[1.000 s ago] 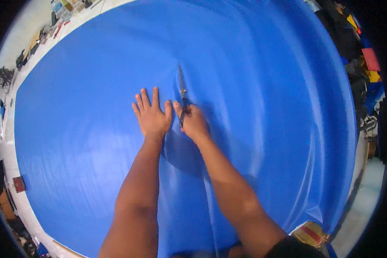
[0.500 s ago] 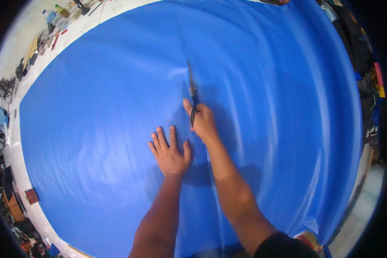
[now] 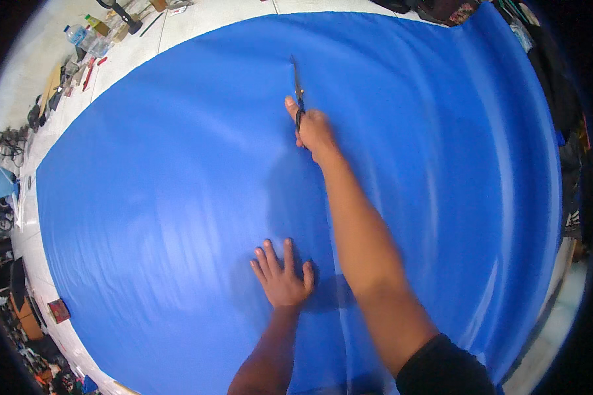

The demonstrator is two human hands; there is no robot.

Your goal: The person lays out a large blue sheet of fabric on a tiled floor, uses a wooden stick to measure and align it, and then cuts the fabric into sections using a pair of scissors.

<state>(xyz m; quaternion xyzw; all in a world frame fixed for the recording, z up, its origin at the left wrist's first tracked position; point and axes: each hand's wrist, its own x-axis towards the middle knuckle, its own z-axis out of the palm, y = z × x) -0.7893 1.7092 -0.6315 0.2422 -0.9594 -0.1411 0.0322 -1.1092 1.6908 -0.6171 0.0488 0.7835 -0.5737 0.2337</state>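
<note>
Presently, the right hand [image 3: 317, 133] is clamped on scissors [image 3: 300, 92] at the upper middle of the blue sheet [image 3: 151, 171]; the left hand [image 3: 283, 280] lies spread below. A dark-red box [image 3: 58, 311] sits at the sheet's left edge, bottles [image 3: 76, 35] and cables [image 3: 10, 141] beyond.

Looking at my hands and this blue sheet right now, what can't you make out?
All in the head view:
Scissors: the right hand covers part of the handles.
Left hand: palm turned down, out of sight.
Blue sheet: hides whatever lies beneath.
Black sleeve: cut off by the lower edge.
Lower-left clutter: too small and blurred near the rim.
</note>
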